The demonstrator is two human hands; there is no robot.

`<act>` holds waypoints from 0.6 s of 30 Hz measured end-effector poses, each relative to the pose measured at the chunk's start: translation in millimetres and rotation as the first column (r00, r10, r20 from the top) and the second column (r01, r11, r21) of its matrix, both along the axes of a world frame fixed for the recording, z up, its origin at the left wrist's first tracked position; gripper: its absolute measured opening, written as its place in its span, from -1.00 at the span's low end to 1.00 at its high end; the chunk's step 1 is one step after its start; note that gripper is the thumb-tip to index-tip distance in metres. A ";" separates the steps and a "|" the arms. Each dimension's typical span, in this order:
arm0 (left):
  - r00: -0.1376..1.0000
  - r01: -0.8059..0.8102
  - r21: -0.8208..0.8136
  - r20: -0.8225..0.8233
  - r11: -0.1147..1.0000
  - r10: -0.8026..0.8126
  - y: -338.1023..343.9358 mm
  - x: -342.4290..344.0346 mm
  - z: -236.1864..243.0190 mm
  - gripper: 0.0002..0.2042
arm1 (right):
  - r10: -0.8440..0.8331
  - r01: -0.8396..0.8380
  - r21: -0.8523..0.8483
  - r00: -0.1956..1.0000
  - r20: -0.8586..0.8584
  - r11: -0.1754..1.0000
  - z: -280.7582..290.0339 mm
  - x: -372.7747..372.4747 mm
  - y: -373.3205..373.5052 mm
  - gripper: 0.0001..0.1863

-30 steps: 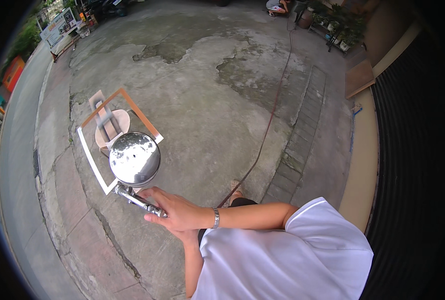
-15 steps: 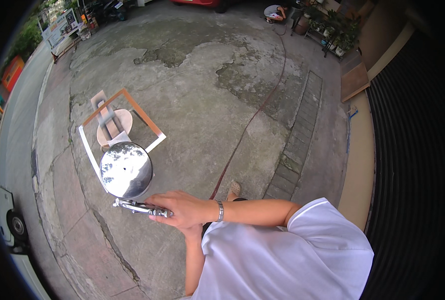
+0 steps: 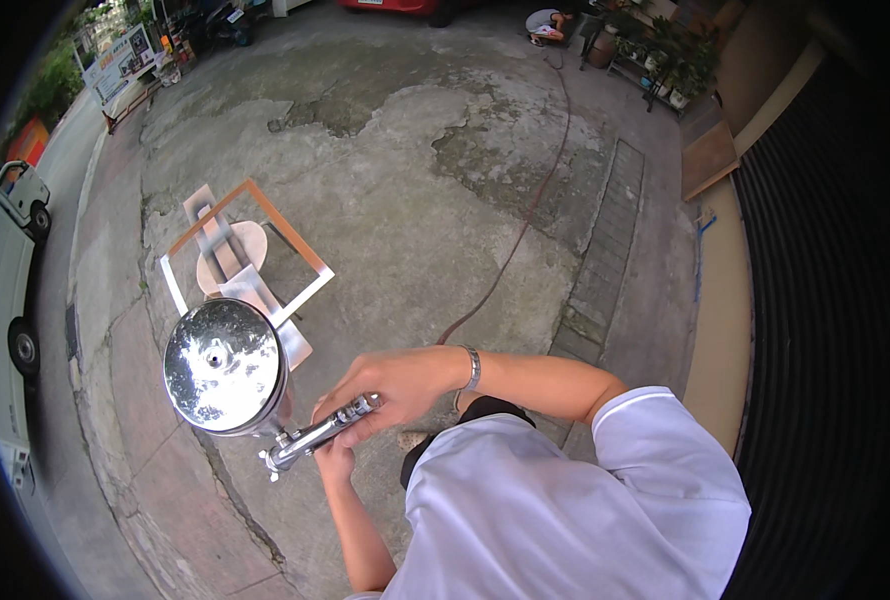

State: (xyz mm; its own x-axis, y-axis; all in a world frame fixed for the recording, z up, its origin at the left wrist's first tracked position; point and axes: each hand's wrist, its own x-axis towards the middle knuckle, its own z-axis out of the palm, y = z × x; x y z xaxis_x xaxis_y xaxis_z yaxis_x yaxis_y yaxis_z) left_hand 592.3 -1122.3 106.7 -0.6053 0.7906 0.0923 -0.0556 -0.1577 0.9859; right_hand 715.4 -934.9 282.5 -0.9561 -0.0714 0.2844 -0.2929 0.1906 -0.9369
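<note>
A spray gun (image 3: 315,436) with a round, shiny metal cup (image 3: 223,366) is in my right hand (image 3: 397,388), whose fingers wrap round its body; a metal watch is on that wrist. My left hand (image 3: 336,462) is just below the gun, close under the right one, and its fingers are mostly hidden. Beyond the cup, a rectangular wooden frame (image 3: 293,231), part brown and part white, rests above a round-topped stool (image 3: 252,243). White-smeared boards (image 3: 248,287) lie across the stool, partly covered by the cup.
A dark red hose (image 3: 527,218) runs over the cracked concrete (image 3: 385,240) toward a crouching person (image 3: 548,26) at the far right. Potted plants (image 3: 665,65) stand near that person. A ribbed dark shutter (image 3: 825,330) lines the right side; a white truck (image 3: 10,320) is on the left road.
The spray gun and both hands have come nearer and the cup has swung left, uncovering more of the boards. More of the white truck shows on the left.
</note>
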 end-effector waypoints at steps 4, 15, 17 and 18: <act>0.973 -0.071 0.274 0.232 0.959 0.006 -2.8 -52.0 84.1 -0.21 | 0.245 -0.261 0.040 0.939 0.241 0.964 21.0 9.0 28.7 -0.59; 0.892 0.446 0.297 -0.070 0.844 -0.447 52.5 55.0 260.2 -0.59 | 0.470 -0.469 -0.071 0.883 -0.008 0.880 31.7 47.3 52.9 -0.66; 0.863 0.456 0.338 0.057 0.823 -0.502 55.1 77.8 271.5 -0.60 | 0.468 -0.479 -0.145 0.877 -0.108 0.865 27.0 59.5 55.5 -0.68; 0.864 0.446 0.355 0.070 0.822 -0.499 59.4 89.0 274.5 -0.63 | 0.462 -0.488 -0.181 0.871 -0.167 0.854 23.8 65.9 56.6 -0.69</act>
